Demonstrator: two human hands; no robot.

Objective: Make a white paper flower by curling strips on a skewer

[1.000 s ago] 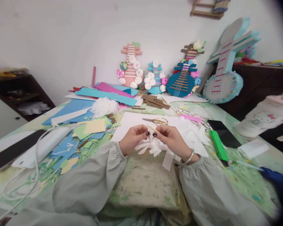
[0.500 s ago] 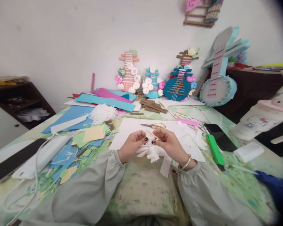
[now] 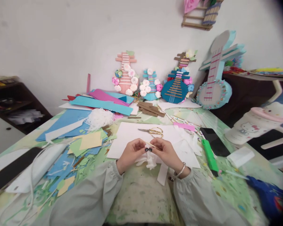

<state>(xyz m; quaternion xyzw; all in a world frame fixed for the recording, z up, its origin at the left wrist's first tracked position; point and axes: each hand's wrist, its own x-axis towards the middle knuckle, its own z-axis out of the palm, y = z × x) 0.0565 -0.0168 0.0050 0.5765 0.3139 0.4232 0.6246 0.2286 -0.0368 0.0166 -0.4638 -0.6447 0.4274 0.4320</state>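
Observation:
My left hand [image 3: 133, 153] pinches the top of a white crepe paper piece [image 3: 149, 160], whose petal-like strips hang below the fingers. Against it, thumb tips almost touching, my right hand [image 3: 166, 153] is closed on a thin wooden stick [image 3: 153, 145] and the paper's edge. Both hands are over the front of a white sheet [image 3: 122, 135]. Gold-handled scissors [image 3: 152, 131] lie on that sheet just beyond the fingers. A white paper strip [image 3: 162, 174] hangs near my right wrist.
Paper scraps [image 3: 91, 141], white string [image 3: 100, 118] and a long white box-like object [image 3: 37, 169] lie left. Brown strips [image 3: 151, 109] and decorated paper instruments [image 3: 175, 89] stand behind. At right are a phone [image 3: 214, 141], a green cutter [image 3: 209, 155] and a cup [image 3: 247, 125].
The view has shifted, so most things appear slightly lower and further left. My thumbs have come closer together over the paper, and the scissors show more fully.

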